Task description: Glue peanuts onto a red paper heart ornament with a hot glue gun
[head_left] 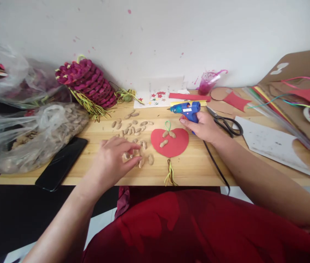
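Note:
My right hand grips a blue hot glue gun, its nozzle pointing left and a black cord running down from it. Below and left of the gun lies a red paper heart with a green loop at its top and a yellow and brown tassel below. Several peanuts rest on the heart; one sits left of the middle. Over the loose peanuts on the table hovers my left hand, thumb and forefinger apart. Part of the peanut pile is hidden under its fingers.
Plastic bags of peanuts and a black phone occupy the left. A purple woven piece leans at the wall. Black scissors, a stained cup, white paper and cardboard lie toward the right.

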`<action>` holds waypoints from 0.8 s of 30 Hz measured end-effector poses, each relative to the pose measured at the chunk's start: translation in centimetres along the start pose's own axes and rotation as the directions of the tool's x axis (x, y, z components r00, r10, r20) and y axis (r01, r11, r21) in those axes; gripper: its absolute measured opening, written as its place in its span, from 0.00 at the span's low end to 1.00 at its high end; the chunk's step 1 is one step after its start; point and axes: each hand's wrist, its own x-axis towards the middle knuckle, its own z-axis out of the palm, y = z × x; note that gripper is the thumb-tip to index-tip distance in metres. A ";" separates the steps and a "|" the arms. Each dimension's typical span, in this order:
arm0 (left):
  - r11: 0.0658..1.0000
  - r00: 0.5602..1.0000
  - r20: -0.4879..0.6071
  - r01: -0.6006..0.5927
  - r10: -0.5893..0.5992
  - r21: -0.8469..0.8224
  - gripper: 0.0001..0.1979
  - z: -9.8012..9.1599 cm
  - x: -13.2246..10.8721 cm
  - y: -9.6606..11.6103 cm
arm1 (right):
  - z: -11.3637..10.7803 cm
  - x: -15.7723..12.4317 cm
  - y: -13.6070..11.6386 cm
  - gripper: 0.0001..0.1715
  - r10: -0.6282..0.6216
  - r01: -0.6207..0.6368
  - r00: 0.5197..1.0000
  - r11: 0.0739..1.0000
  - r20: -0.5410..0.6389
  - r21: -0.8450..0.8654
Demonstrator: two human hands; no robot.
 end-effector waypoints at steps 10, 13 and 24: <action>0.975 0.975 0.126 -0.196 0.182 0.104 0.07 5.1 7.2 5.2 | 0.2 0.1 0.3 0.19 -0.020 0.020 1.000 0.999 -0.011 0.043; 0.973 0.977 0.148 -0.178 0.156 0.146 0.07 5.6 7.5 5.5 | 0.2 0.1 0.4 0.18 -0.024 0.024 1.000 0.999 -0.011 0.047; 0.973 0.978 0.169 -0.152 0.123 0.175 0.07 5.8 7.9 6.2 | 0.1 0.0 0.2 0.18 -0.015 0.014 1.000 0.999 0.009 0.052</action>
